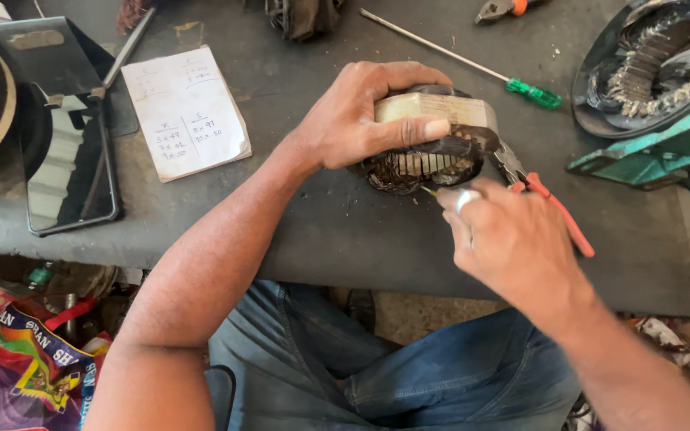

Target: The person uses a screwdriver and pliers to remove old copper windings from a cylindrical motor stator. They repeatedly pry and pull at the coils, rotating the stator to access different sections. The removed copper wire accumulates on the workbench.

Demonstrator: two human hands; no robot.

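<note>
Stator core, head view: I log it tipped on edge on the dark workbench, near the front edge, left hand clenched over its top. Right hand grasps red-handled pliers, their nose at the lower slots. Blackened winding remains packed in the slots, so I judge stripping barely begun. Casing tan, grimy; laminations pale. Green screwdriver lies apart.

Counter: dark grey, scuffed
On it: paper note, black phone, green-handled screwdriver, stator core, red-handled pliers
</note>
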